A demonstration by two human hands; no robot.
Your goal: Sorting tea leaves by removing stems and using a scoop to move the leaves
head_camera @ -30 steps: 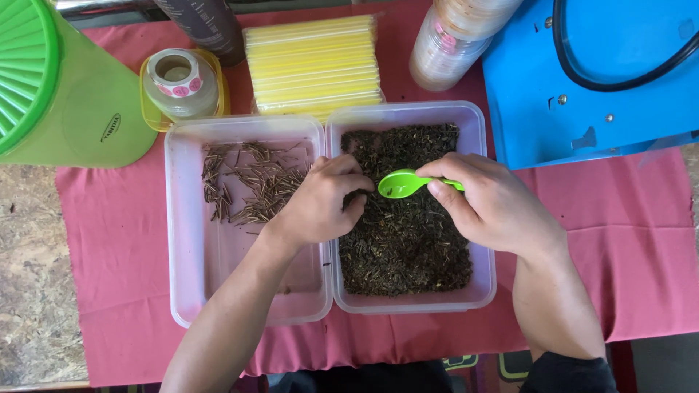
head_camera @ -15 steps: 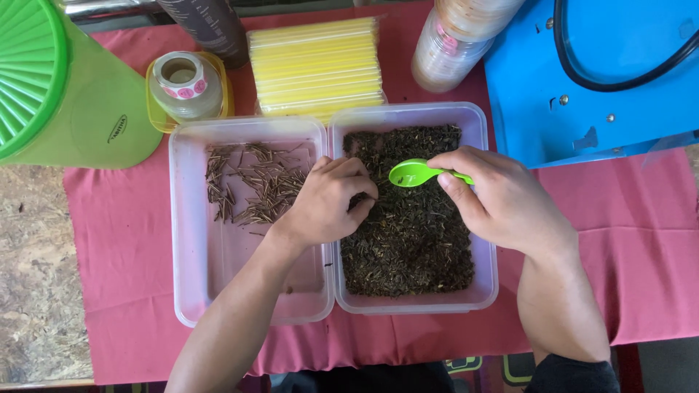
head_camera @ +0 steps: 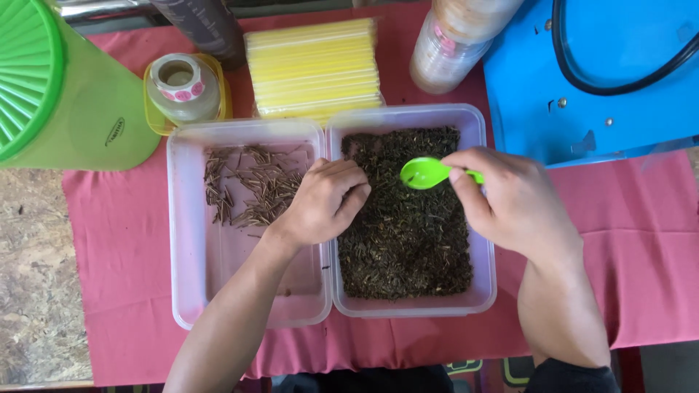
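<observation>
Over the right-hand tub, a clear plastic box filled with dark dried leaves, the right hand pinches the handle of a small green spoon between thumb and fingers. The spoon's bowl is held level just above the leaves, toward the far half of the tub. The left hand sits across the shared edge of the two tubs, its fingers curled loosely inward with the tips touching the leaves; whether it pinches anything cannot be told. The left-hand tub holds a loose scatter of pale brown stems at its far end, its near half bare. Both tubs stand side by side, touching, on a red cloth spread on the tabletop. Farther back lie a pack of yellow straws, a roll of stickers in a yellow dish, and a tall green container at far left. A blue machine stands at far right.
</observation>
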